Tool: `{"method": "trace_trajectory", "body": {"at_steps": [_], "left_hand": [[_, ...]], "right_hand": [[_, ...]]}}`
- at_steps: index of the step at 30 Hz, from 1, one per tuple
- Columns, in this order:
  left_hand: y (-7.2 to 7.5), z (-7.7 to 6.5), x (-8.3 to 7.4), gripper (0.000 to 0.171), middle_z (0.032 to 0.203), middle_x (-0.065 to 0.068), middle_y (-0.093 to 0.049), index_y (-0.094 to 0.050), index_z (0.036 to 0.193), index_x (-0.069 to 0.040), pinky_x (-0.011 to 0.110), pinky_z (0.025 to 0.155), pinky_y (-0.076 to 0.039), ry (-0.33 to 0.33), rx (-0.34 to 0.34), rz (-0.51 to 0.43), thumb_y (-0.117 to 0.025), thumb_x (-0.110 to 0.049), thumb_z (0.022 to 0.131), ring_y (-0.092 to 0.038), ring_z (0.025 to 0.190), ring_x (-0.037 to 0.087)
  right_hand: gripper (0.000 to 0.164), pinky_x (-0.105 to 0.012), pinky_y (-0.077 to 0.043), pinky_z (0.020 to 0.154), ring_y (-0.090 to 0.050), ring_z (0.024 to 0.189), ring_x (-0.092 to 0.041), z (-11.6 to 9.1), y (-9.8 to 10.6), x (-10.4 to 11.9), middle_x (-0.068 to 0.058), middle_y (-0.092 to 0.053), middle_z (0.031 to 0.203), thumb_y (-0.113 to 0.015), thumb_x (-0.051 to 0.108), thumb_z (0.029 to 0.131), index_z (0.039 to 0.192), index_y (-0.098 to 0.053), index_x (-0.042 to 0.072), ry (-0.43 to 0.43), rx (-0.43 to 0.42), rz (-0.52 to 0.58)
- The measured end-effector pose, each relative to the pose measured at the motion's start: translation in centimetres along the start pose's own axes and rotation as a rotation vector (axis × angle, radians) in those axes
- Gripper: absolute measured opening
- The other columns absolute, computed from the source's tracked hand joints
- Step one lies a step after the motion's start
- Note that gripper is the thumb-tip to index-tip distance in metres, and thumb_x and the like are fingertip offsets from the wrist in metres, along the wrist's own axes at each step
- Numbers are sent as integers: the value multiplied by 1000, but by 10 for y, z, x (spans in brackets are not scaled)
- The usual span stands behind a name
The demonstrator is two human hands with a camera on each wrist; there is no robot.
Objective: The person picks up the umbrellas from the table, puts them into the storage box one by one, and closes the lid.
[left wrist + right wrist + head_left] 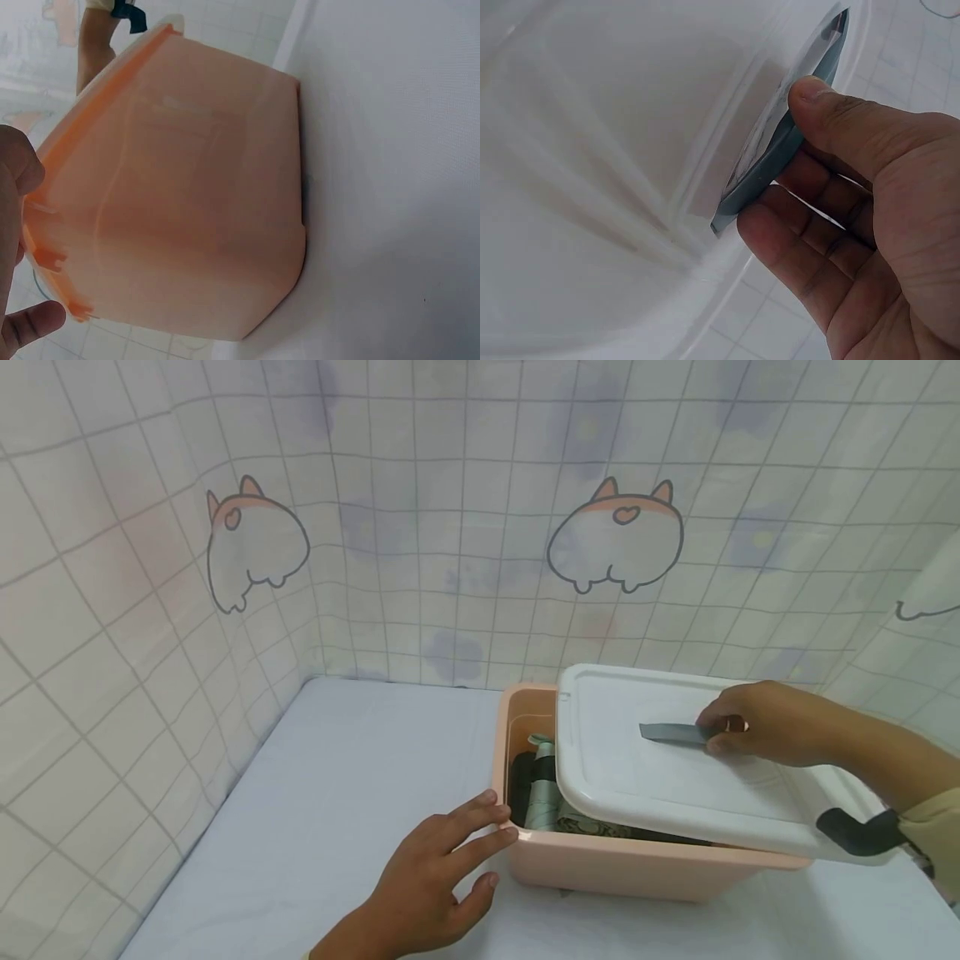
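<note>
A peach plastic bin (637, 864) stands on the white-covered table. Its white lid (615, 785) lies askew over it, shifted to the right, so the bin's left end shows uncovered. My right hand (780, 725) pinches a grey strip handle (663, 732) on top of the lid between thumb and fingers; the right wrist view shows the strip (761, 176) bowed up from the lid. At the bin's near left corner, my left hand (427, 877) rests its extended fingertips on the rim. Inside lie a pale green roll (542, 802) with a black band and some dark items, partly hidden by the lid.
The white table surface (360, 768) stretches left of the bin. A gridded curtain (450, 527) with cartoon animal prints hangs behind and on the left side. A black strap (862, 831) is at the right wrist, overlapping the lid's corner.
</note>
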State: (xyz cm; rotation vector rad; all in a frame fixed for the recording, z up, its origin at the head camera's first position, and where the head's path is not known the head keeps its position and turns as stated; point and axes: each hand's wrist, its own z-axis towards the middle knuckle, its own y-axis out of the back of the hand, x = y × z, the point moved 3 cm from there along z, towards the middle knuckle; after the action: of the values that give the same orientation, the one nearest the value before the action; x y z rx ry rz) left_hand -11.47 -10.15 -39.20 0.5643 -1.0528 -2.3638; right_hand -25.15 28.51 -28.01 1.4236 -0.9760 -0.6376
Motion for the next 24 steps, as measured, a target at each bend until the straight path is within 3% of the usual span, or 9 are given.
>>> {"method": "trace_trajectory", "body": {"at_steps": [13, 24], "left_hand": [[-3, -1, 0, 45, 151, -8, -48, -61, 140, -22, 31, 89, -53, -16, -19, -3, -63, -25, 95, -40, 145, 16], [-5, -1, 2, 43, 151, -4, -49, -61, 140, -19, 34, 88, -53, -64, -77, -10, -58, -25, 98, -44, 143, 20]], "right_hand": [[29, -36, -55, 76, -59, 84, -11, 4, 1, 14, 11, -66, 92, -81, 20, 89, 115, -75, 10, 7, 25, 22], [30, -36, -54, 76, -59, 85, -13, 7, 0, 28, 10, -65, 92, -82, 21, 89, 116, -75, 12, -3, 51, 49]]}}
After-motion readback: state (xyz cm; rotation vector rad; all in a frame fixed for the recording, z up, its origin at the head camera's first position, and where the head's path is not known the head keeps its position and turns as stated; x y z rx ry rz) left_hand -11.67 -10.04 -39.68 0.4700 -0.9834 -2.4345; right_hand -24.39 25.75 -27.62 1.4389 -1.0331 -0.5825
